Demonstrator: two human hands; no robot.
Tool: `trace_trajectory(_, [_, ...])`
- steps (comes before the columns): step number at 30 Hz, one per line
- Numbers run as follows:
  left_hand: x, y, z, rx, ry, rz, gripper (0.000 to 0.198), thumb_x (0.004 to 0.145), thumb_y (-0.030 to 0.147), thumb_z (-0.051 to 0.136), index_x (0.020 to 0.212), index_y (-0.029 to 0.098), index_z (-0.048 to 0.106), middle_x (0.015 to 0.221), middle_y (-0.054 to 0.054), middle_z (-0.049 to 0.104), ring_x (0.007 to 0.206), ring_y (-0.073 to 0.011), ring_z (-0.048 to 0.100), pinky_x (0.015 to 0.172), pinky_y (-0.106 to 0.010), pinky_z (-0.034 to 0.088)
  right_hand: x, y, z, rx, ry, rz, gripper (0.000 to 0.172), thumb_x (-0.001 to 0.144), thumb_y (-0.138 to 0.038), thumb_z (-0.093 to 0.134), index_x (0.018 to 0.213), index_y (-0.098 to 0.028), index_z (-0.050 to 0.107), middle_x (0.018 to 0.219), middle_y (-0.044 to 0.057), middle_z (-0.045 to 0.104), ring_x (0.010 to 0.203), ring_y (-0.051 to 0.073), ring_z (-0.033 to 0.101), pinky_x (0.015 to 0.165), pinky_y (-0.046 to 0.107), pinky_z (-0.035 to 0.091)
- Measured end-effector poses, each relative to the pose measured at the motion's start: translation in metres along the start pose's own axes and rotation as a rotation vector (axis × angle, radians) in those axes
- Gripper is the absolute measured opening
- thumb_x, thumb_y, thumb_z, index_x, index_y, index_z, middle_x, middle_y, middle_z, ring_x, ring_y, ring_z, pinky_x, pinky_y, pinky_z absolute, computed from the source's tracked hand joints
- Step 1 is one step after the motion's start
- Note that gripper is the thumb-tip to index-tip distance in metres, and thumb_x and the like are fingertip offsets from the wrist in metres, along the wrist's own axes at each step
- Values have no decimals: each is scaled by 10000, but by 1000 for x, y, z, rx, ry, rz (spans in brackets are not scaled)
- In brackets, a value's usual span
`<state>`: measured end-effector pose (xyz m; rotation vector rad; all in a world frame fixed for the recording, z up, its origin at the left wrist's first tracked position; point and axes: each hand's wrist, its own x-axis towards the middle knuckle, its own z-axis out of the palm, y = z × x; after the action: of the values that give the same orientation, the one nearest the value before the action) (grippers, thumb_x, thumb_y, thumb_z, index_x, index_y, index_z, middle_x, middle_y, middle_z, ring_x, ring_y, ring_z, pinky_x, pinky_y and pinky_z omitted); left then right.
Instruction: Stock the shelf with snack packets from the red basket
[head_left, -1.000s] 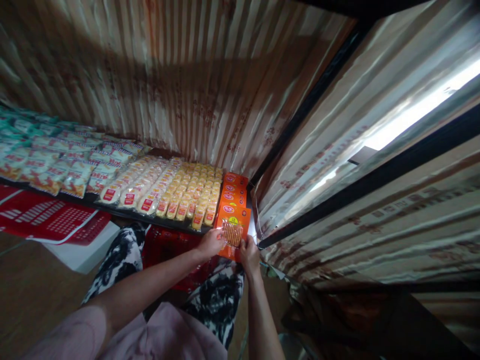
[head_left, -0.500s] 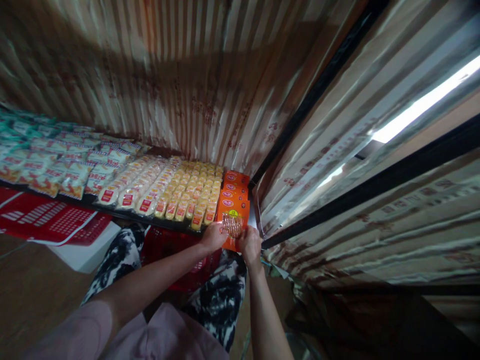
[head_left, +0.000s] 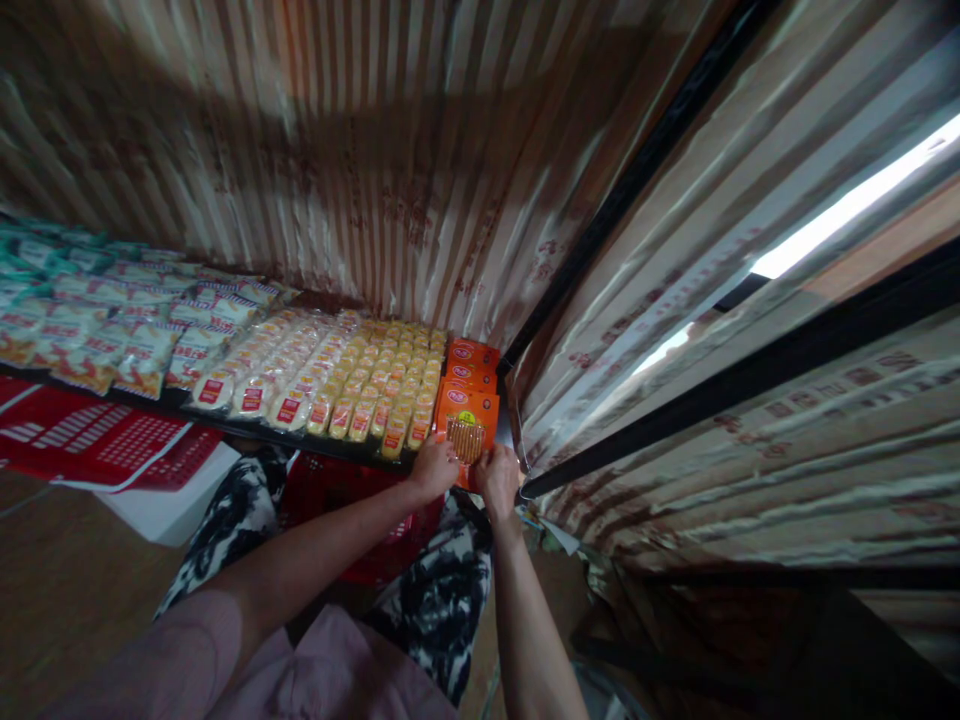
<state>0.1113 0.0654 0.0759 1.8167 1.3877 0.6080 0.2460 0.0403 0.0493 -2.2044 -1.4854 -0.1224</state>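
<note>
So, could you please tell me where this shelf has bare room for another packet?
Almost nowhere: the shelf is packed edge to edge with packet rows up to the orange packets. Only a narrow sliver shows between those and the striped wall, beside the right hand. It and the left hand grip the front orange packet.

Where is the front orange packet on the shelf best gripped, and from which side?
Probably by its near edge, coming from the front of the shelf. The orange packet lies face up, yellow packets close on its left, other orange ones behind; the left hand and right hand hold it there.
</note>
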Motion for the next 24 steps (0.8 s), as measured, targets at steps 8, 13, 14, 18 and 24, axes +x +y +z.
trace_trajectory(8, [-26, 6, 4, 186, 59, 280, 414, 751, 105, 497, 1147, 99, 619, 1486, -145, 364, 1422, -300, 211, 1167, -461, 215, -1, 9, 11, 117, 86, 29, 308, 837, -192, 385, 993, -96, 633, 1021, 169, 641, 961, 254, 559, 882, 368, 412])
trace_trajectory(13, [-24, 5, 11, 278, -9, 360, 535, 794, 141, 443, 1318, 35, 475, 1516, -186, 297, 1445, -301, 125, 1163, -483, 189, -5, 6, 10, 103, 75, 41, 381, 834, -173, 386, 1144, -68, 582, 1064, 189, 633, 1019, 271, 560, 898, 380, 414])
trace_trajectory(14, [-22, 3, 13, 295, -37, 345, 551, 808, 156, 430, 1341, 18, 445, 1517, -199, 287, 1443, -308, 131, 1163, -484, 182, -7, 6, 10, 105, 88, 29, 409, 835, -174, 387, 1189, -65, 558, 1096, 191, 623, 1042, 275, 551, 909, 384, 412])
trace_trajectory(18, [-18, -9, 20, 331, -135, 322, 592, 844, 210, 407, 1390, -15, 381, 1522, -223, 252, 1436, -321, 155, 1173, -476, 135, -5, 3, 12, 95, 161, -53, 469, 856, -216, 385, 1286, -63, 495, 1259, 206, 535, 1154, 296, 485, 975, 418, 384])
trace_trajectory(24, [-20, -13, 25, 335, -149, 300, 683, 834, 236, 422, 1469, 45, 260, 1556, -176, 175, 1449, -308, 98, 1178, -492, 87, 18, -13, 22, 63, 97, -155, 440, 890, -311, 420, 1269, -125, 540, 1404, 188, 421, 1309, 313, 340, 1044, 482, 315])
